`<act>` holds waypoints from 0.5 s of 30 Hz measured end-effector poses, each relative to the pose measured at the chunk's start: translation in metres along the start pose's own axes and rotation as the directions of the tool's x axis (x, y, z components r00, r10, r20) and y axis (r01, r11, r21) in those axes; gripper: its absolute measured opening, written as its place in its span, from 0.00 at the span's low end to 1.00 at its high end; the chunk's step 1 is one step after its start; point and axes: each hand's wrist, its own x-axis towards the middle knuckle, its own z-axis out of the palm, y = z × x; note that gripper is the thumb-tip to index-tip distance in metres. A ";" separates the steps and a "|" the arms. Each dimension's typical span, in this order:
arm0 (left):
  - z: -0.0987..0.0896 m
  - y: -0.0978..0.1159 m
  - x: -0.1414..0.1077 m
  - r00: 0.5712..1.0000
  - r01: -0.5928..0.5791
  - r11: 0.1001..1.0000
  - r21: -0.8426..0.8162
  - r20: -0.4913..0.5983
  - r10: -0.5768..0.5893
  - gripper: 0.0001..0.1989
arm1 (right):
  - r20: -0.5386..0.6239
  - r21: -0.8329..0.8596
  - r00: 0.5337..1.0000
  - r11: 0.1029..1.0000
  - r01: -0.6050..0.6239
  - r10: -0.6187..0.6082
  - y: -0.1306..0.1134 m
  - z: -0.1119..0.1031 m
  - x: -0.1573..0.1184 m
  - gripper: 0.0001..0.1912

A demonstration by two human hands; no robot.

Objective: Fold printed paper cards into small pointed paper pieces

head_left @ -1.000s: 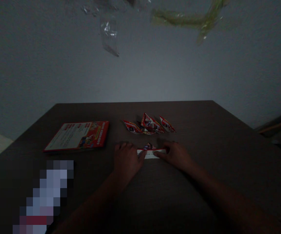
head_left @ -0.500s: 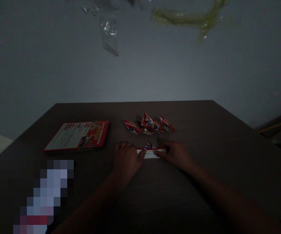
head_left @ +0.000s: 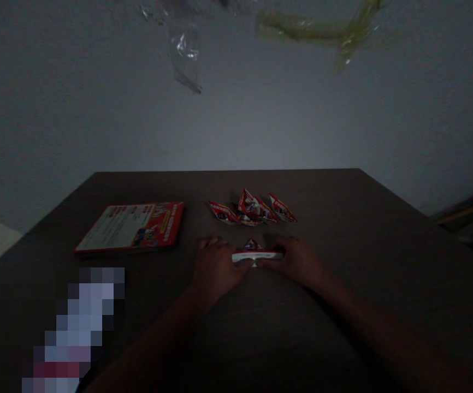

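Between my two hands is a piece of printed paper [head_left: 242,255], its white strip facing me and a small printed peak rising at its middle. My left hand [head_left: 217,267] grips its left end, thumb along the near edge. At the right end my right hand [head_left: 296,261] holds it the same way, and the two thumb tips almost meet at the centre. Both hands rest low over the table. Just beyond them lie several folded paper shapes [head_left: 249,206], printed red and white with pointed ends.
A stack of red and white printed sheets [head_left: 113,229] or a thin booklet lies at the left on the dark table [head_left: 343,218]. Nearer me is a pixelated pale object [head_left: 83,322]. Behind the table rises a grey wall [head_left: 236,120] with plastic scraps and yellowish tape [head_left: 302,30].
My thumbs have moved closer together along the paper's near edge. Its white strip has turned up and looks bent. The folded shapes and the red stack stay where they were.
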 end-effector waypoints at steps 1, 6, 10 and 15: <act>0.000 0.000 0.000 1.000 -0.005 1.000 -0.008 0.004 0.005 0.22 | -0.001 0.000 1.000 1.000 0.000 0.000 0.000 0.000 0.000 0.25; -0.001 0.000 0.001 1.000 0.023 1.000 -0.020 0.018 -0.023 0.24 | -0.002 0.012 1.000 1.000 0.012 -0.012 -0.002 0.000 -0.001 0.23; 0.000 0.001 0.002 0.998 0.044 0.999 -0.010 0.044 -0.044 0.26 | -0.001 0.027 1.000 1.000 0.006 -0.006 -0.004 0.000 0.000 0.20; -0.003 -0.003 0.003 0.992 0.062 0.998 0.009 0.106 -0.062 0.27 | 0.033 0.086 0.999 0.996 -0.027 0.024 -0.001 0.000 0.001 0.19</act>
